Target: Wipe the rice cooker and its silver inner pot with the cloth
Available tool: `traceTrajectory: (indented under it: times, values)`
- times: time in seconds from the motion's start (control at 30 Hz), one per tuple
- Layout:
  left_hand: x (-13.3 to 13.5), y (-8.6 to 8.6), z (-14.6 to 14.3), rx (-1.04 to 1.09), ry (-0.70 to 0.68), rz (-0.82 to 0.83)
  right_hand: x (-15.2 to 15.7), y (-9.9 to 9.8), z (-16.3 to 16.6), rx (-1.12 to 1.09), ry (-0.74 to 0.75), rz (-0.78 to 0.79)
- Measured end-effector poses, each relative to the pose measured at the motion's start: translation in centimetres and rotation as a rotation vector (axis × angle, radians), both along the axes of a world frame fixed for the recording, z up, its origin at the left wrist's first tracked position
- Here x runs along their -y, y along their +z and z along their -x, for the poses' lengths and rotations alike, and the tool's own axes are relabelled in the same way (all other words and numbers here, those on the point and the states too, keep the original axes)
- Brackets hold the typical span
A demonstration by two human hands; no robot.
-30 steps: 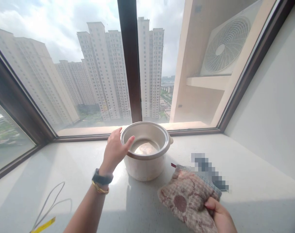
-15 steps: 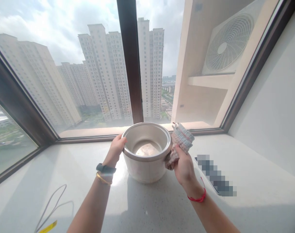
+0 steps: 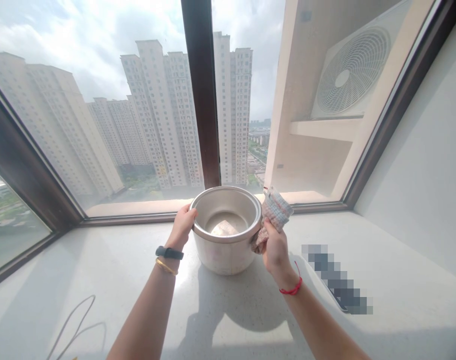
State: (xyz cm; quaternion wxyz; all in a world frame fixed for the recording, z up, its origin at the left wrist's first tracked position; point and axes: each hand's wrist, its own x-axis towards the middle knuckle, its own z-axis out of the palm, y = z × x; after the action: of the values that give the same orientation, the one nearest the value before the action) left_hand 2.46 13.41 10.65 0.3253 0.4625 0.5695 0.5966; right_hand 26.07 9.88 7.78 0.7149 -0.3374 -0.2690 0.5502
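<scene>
Fingers of the left hand (image 3: 183, 225) curl over the near-left rim of the white pot (image 3: 225, 235), thumb inside, while the right hand (image 3: 275, 250) presses a bunched checked cloth (image 3: 273, 215) against the pot's right rim, closed around both. The pot stands on the pale windowsill (image 3: 100, 270), near its back edge, just before the dark window frame (image 3: 203, 95). It looks like glazed ceramic: probably heavy, rigid, smooth enough to slip and liable to chip, so the rim at opposite sides seems the sound place to grip. A blurred flat object (image 3: 336, 280) lies to the right, a thin white cable (image 3: 74, 325) at the near left. Tower blocks and an outdoor fan unit (image 3: 348, 75) show through the glass.
</scene>
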Motion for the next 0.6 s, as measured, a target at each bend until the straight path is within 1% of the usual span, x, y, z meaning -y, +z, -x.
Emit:
traceTrajectory:
  times: [0.2,0.33,0.5,0.6]
  values:
    - [-1.8,-0.2,0.3,-0.025,0.001,0.005,-1.9,-0.6,0.3,-0.017,-0.003,0.032]
    - [-2.4,-0.3,0.5,-0.033,-0.007,0.01,-2.7,-1.0,0.6,-0.011,-0.057,-0.008]
    - [-3.2,-0.6,0.8,-0.038,-0.009,0.018,-3.6,-1.3,1.0,0.011,-0.059,0.019]
    - [-3.5,-0.7,0.9,-0.037,-0.018,0.021,-3.9,-1.4,1.2,0.033,-0.086,-0.001]
